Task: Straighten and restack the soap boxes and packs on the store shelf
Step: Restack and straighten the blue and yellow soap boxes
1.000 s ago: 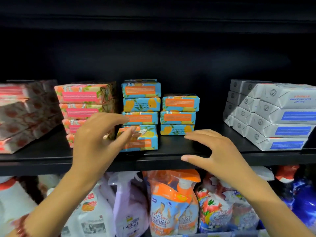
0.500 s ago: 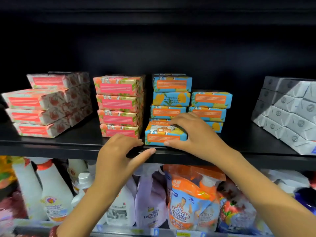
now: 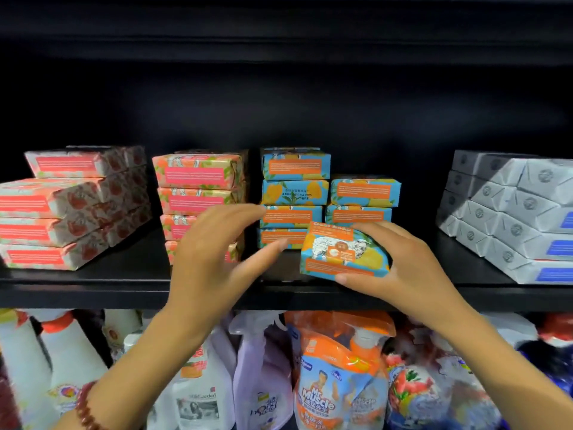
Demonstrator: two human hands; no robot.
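Note:
My right hand grips a blue and orange soap pack, tilted with its top face toward me, just above the front of the black shelf. Behind it stand two stacks of the same blue packs, a taller one and a shorter one. My left hand hovers with spread fingers in front of the pink floral stack, its thumb pointing at the lowest blue pack. It holds nothing.
Red-and-white soap packs are stacked at the left, grey-white boxes slant at the right. Below the shelf hang spray bottles and an orange cleaner refill pouch.
My right hand has lifted the blue pack off the shelf, pulled it right and tipped it up. My left hand rose from the shelf edge and opened wider.

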